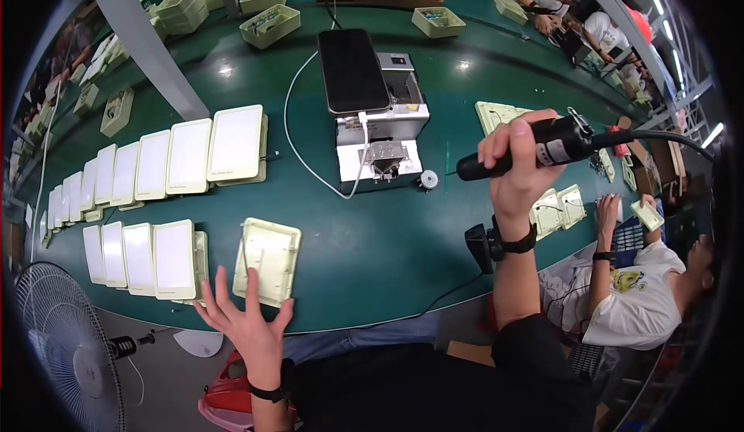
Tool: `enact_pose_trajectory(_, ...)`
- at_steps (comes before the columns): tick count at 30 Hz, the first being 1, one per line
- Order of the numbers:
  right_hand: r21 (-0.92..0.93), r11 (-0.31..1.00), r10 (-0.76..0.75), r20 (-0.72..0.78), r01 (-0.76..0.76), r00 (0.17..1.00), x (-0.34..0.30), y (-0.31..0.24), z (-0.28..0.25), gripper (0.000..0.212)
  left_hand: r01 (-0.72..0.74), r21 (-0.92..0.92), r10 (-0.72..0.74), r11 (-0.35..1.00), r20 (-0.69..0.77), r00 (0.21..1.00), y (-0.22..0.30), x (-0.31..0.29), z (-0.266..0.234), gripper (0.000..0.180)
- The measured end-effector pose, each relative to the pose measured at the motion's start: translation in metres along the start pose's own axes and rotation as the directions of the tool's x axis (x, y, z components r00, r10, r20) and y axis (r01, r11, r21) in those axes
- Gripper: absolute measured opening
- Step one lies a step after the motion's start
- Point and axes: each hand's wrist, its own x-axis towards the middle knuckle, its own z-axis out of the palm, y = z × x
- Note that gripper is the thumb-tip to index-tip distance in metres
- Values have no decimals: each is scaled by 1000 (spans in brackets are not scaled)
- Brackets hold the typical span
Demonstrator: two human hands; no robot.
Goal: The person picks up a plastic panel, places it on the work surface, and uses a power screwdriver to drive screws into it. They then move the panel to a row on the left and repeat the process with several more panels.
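Observation:
My right hand [523,161] is wrapped round a black electric screwdriver [564,139], raised above the right part of the bench and lying nearly level. Its thin bit points left, and a black cord runs off to the right. My left hand [252,327] is open with fingers spread at the near edge of a pale green plastic shell [277,254]. One or two fingertips overlap the shell's rim; whether they press on it I cannot tell. The shell lies open side up with a thin dark wire along its left side.
Two rows of pale green framed white panels [236,144] stand left. A metal box-shaped machine [380,134] bears a black smartphone [353,68] with a white cable. More shells [572,203] lie right, near a co-worker [639,300]. Small parts bins [270,25] stand behind; a fan [74,347] is lower left.

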Motion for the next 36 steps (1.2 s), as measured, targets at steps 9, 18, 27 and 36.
enact_pose_trajectory(9,35,993,115,10,-115,993,-7,51,22,13,88,191,-76,978,-72,995,-36,3,-13,73)
enact_pose_trajectory(18,-58,994,95,-8,-96,995,-14,62,-33,12,120,80,-126,990,75,989,-25,33,-2,91)
enact_pose_trajectory(27,-27,993,113,86,-111,990,-10,70,-13,9,230,131,-238,964,51,970,-48,31,-9,87)
enact_pose_trajectory(36,-17,997,81,47,-80,996,-6,74,-24,11,220,142,-223,965,3,975,-86,37,-3,88)
